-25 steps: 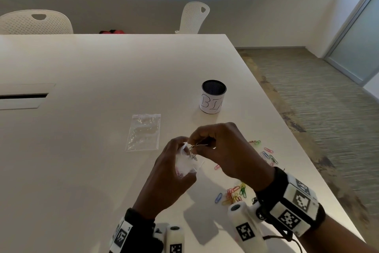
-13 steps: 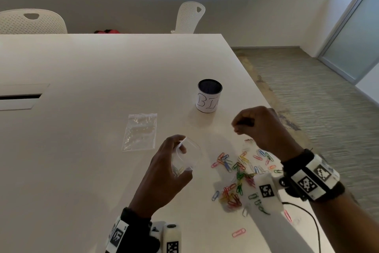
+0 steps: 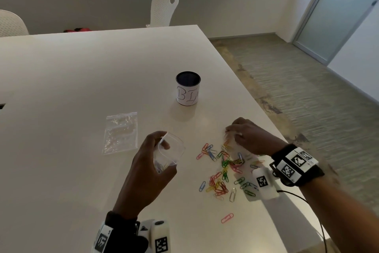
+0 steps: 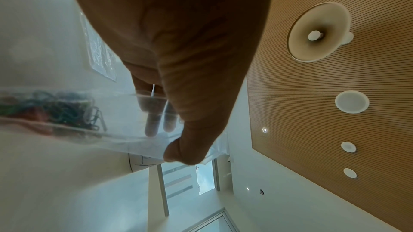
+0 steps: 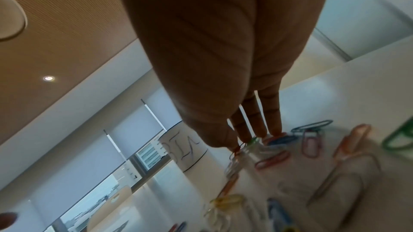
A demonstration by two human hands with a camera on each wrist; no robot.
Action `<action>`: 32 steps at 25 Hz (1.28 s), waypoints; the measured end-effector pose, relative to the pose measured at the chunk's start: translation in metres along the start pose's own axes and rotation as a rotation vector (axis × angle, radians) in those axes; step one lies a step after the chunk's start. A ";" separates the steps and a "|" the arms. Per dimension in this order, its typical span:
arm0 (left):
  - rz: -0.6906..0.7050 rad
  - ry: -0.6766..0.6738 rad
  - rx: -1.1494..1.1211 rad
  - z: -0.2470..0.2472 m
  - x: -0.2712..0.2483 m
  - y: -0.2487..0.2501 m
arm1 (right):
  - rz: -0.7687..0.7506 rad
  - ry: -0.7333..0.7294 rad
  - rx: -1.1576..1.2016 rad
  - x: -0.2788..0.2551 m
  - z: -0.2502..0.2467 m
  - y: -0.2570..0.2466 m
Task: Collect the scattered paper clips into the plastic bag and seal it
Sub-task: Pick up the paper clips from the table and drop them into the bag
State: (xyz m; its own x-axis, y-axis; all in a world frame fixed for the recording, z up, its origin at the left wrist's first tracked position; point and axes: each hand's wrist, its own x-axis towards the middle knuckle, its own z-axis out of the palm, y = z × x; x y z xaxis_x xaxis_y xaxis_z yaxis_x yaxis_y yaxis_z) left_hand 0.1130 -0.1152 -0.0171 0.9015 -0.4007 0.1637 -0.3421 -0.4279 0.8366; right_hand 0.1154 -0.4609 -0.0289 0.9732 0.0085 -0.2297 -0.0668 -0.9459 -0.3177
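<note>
Since half a second ago, the right hand (image 3: 249,137) has gone down from the air to the far end of the pile of paper clips (image 3: 223,167), and the head has tipped lower. Its fingertips (image 5: 257,132) touch the table and bunch over a few clips, but the blur hides whether they grip any yet. The left hand (image 3: 151,162) holds the plastic bag (image 3: 169,153) up off the table, thumb on 1 side and fingers inside, so the mouth stays open and faces the right. A small heap of clips already sits at the bottom of the bag (image 4: 51,112). Most clips lie in a loose band between the 2 hands and on toward the person, with 1 pink clip (image 3: 227,218) apart, close to the near edge. The right hand is much nearer the pile, so I think it picks and then carries left to the open bag. Further out stand a second clear bag (image 3: 121,133), flat on the table (image 3: 82,68), and a cup marked with letters (image 3: 187,88).
</note>
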 end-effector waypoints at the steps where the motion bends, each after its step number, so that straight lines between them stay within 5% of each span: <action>1: 0.004 -0.002 0.003 0.000 0.000 0.000 | -0.017 -0.030 0.010 -0.005 -0.001 -0.009; 6: -0.002 -0.006 -0.011 0.001 0.000 -0.002 | -0.034 -0.151 0.010 -0.032 -0.004 -0.043; 24: 0.019 -0.006 -0.020 0.001 0.000 -0.001 | -0.161 0.093 -0.032 -0.019 0.021 -0.079; 27: 0.016 0.011 -0.033 0.000 -0.001 0.002 | -0.151 0.148 0.106 -0.019 0.014 -0.071; 32: 0.020 0.005 -0.022 0.002 0.000 0.000 | -0.029 0.207 0.757 -0.034 -0.007 -0.081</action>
State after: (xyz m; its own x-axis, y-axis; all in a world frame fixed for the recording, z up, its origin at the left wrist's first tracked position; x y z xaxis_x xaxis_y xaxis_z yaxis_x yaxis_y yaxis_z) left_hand 0.1126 -0.1169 -0.0180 0.8959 -0.4047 0.1836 -0.3545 -0.4017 0.8444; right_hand 0.0896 -0.3870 0.0112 0.9931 -0.1010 -0.0593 -0.0999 -0.4672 -0.8785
